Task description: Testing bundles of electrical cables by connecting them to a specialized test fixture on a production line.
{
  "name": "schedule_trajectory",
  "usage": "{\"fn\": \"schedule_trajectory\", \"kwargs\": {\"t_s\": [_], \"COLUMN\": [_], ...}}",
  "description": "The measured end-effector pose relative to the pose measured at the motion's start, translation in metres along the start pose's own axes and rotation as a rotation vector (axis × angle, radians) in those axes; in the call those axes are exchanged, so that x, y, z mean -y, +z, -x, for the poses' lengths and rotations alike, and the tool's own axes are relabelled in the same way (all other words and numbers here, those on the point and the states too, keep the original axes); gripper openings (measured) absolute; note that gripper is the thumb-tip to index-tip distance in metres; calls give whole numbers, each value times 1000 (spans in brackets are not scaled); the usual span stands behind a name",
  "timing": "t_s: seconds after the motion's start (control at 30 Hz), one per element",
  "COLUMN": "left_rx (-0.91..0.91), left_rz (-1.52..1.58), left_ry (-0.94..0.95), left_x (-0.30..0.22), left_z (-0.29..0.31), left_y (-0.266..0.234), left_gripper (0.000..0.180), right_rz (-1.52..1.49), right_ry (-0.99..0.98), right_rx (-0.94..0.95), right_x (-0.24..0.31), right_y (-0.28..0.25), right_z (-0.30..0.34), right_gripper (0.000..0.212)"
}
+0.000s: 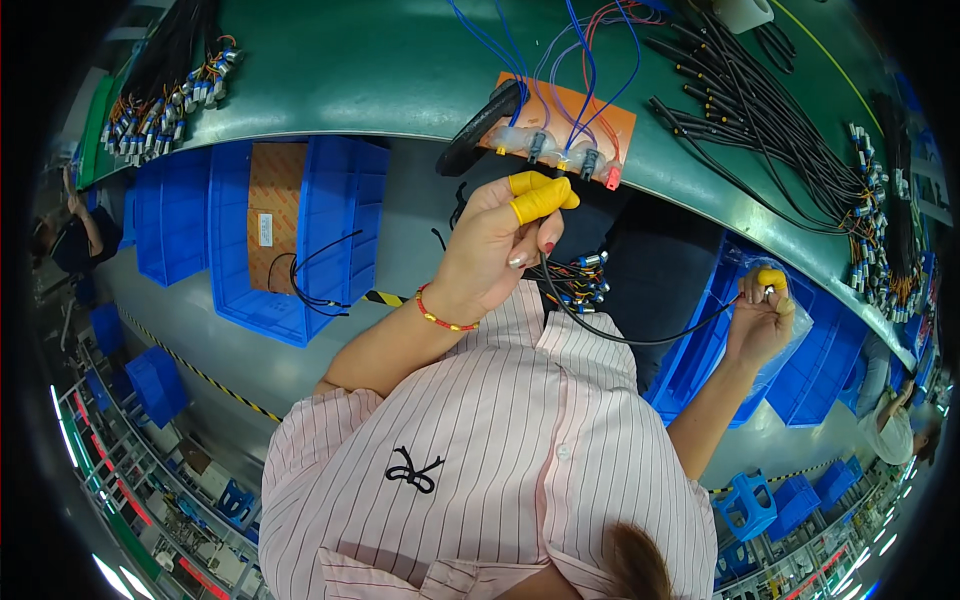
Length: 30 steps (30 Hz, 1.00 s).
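Note:
My left hand [487, 248], with yellow finger cots on thumb and forefinger, pinches one end of a black cable [625, 342] just below an orange board [613, 122]. Glued along the board's front edge are small sockets in yellow, black and red; the red socket [612, 178] is at its right end. Whether the pinched cable end touches a socket is hidden by my fingertips. From there the cable sags to the right, up to my right hand [757, 328], which is closed around its other end by a small metallic connector [769, 291]. Yellow cots cover those fingertips too.
Blue and red wires [592, 70] rise from the board on the green table [380, 80]. A thick black ring [480, 128] leans at its left. Cable bundles lie left [165, 105] and right [770, 150]. Blue bins [345, 220] stand below the table edge.

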<state>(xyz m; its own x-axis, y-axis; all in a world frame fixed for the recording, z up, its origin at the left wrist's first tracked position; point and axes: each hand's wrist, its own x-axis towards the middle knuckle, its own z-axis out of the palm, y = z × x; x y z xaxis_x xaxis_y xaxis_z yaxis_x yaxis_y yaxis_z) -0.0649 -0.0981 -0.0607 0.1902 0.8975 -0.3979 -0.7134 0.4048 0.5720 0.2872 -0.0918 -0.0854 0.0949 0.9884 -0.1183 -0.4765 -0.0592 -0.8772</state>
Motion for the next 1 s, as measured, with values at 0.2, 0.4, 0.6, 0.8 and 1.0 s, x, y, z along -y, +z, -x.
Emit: {"fn": "schedule_trajectory", "kwargs": {"t_s": [0.2, 0.4, 0.6, 0.8, 1.0], "left_rx": [54, 119, 67, 46, 213], "left_rz": [-48, -207, -245, -307, -521], "left_ry": [21, -71, 47, 104, -36], "left_x": [2, -15, 1, 5, 22], "left_z": [-9, -12, -12, -7, 40], "left_y": [-8, -6, -2, 3, 17], "left_gripper": [25, 31, 30, 27, 28], "right_rz": [17, -28, -83, -55, -74], "right_ry": [-16, -96, -98, -229, -273], "right_rx": [-50, 36, -51, 2, -70], "right_x": [0, 12, 14, 20, 47], "right_y": [11, 2, -2, -10, -18], "right_z": [1, 11, 17, 17, 17], "right_gripper": [28, 21, 19, 21, 20]}}
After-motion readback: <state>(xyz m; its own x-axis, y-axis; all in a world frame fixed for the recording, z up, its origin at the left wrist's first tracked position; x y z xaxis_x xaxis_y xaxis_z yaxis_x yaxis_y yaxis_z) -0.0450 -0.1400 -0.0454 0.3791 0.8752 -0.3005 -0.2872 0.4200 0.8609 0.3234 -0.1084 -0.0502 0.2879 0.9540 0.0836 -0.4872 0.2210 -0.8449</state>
